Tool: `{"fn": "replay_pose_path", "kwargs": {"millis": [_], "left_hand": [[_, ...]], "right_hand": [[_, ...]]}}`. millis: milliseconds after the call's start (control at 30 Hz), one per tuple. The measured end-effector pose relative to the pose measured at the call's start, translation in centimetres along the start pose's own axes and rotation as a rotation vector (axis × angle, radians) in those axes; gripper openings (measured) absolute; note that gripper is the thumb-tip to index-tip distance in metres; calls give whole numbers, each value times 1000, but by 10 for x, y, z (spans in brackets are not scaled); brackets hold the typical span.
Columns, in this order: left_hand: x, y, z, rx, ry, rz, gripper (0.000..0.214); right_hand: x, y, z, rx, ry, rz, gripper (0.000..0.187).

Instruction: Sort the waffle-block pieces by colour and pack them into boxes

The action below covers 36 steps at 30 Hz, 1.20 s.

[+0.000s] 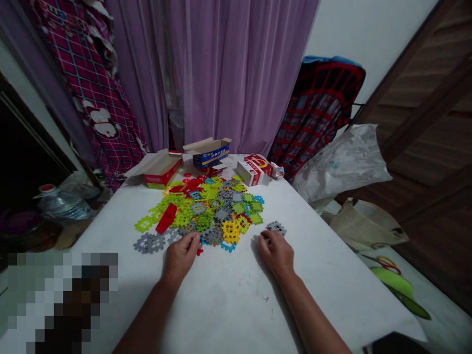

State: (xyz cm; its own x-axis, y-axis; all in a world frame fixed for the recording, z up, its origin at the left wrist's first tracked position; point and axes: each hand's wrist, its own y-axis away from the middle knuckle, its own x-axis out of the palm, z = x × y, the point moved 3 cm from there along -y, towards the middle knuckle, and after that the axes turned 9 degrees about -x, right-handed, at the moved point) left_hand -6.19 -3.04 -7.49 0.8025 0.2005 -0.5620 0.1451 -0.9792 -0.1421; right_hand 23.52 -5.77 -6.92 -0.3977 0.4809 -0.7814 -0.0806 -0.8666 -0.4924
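A pile of flat plastic interlocking tiles (206,209) in green, grey, red, yellow and blue lies on a white table (228,300). My left hand (181,255) rests palm down at the pile's near edge, its fingertips touching grey and blue tiles. My right hand (276,250) lies palm down to the right, fingers curled, just below a single grey tile (276,227) set apart from the pile. Neither hand visibly holds a tile. A long red piece (166,218) lies on the pile's left side.
Open cardboard boxes stand at the table's far edge: a red and green one (161,172), a blue one (210,153), a red and white one (254,170). Purple curtains (221,69) hang behind. Bags (342,167) lie on the right, a water bottle (62,204) on the left.
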Motion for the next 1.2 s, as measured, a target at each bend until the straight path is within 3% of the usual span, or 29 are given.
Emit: {"fn": "replay_pose_path", "kwargs": {"millis": [133, 300, 433, 533, 733, 833, 933, 1033, 1200], "left_hand": [[-3, -1, 1, -3, -17, -26, 36], [-5, -2, 3, -13, -22, -24, 36], [-6, -3, 5, -39, -32, -41, 36], [-7, -3, 4, -38, -40, -71, 36], [-9, -4, 2, -26, -47, -87, 36], [-8, -3, 2, -25, -62, -80, 35], [-8, -3, 3, -21, -61, -81, 36], [-7, -3, 3, -19, -45, -68, 36], [-4, -3, 5, -46, -39, -44, 35]], "right_hand": [[26, -26, 50, -195, -24, -41, 22], [48, -57, 88, -184, 7, 30, 31], [48, -56, 89, -192, -58, 8, 16], [41, -41, 86, -300, -131, -14, 10], [38, -13, 98, -540, -88, 94, 26], [39, -13, 102, -595, -48, 48, 13], [34, -13, 97, -613, -54, -40, 14], [25, -8, 80, -479, -128, -96, 20], [13, 13, 28, 147, -406, -44, 32]]}}
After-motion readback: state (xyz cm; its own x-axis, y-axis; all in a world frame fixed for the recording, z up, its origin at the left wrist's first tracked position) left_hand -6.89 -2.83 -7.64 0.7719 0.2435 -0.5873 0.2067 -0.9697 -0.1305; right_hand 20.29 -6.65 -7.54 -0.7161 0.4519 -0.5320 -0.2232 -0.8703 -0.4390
